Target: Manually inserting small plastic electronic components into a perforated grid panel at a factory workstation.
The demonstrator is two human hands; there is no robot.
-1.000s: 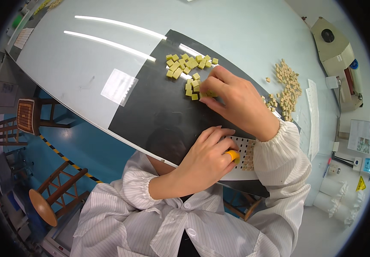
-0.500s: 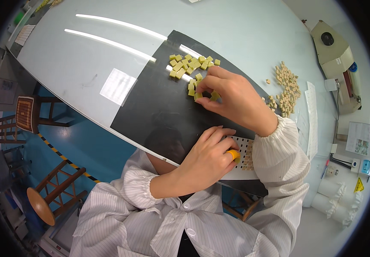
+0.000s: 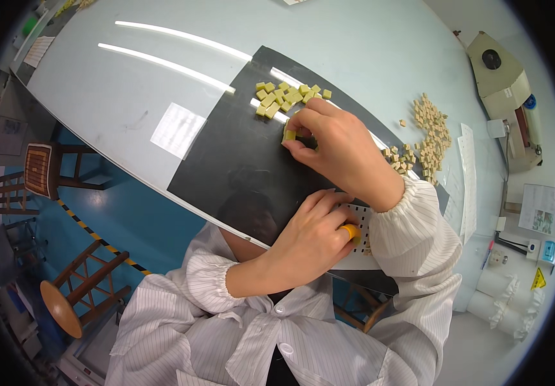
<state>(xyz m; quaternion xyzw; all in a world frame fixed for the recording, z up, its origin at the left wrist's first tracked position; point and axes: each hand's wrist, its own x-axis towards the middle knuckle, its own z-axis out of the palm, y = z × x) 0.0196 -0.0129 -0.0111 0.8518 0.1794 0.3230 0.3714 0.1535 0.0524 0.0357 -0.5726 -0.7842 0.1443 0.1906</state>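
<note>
My right hand [image 3: 345, 145] is over the black mat, thumb and forefinger pinching at a yellow-green cube [image 3: 290, 135]. Beyond it lies a loose group of similar cubes [image 3: 279, 95]. My left hand [image 3: 309, 241] rests nearer to me, fingers curled together over a white plate with rows of small square holes [image 3: 354, 260]. An orange band [image 3: 351, 231] shows at its thumb side. The curled fingers hide whatever may be under them. My right sleeve covers part of the plate, where a few small tan pieces sit.
The black mat [image 3: 219, 154] lies on a pale glossy table [image 3: 181, 61]. Many tiny tan cubes [image 3: 432, 128] are heaped at the right, some on the mat's edge. A white sheet [image 3: 178, 130] lies left. A beige machine [image 3: 499, 74] stands far right; wooden stools [image 3: 65, 309] are at the left.
My right hand has shifted slightly left, and its fingertips have come together at a yellow-green cube. More of the tan heap and less of the plate show. The left hand stays put.
</note>
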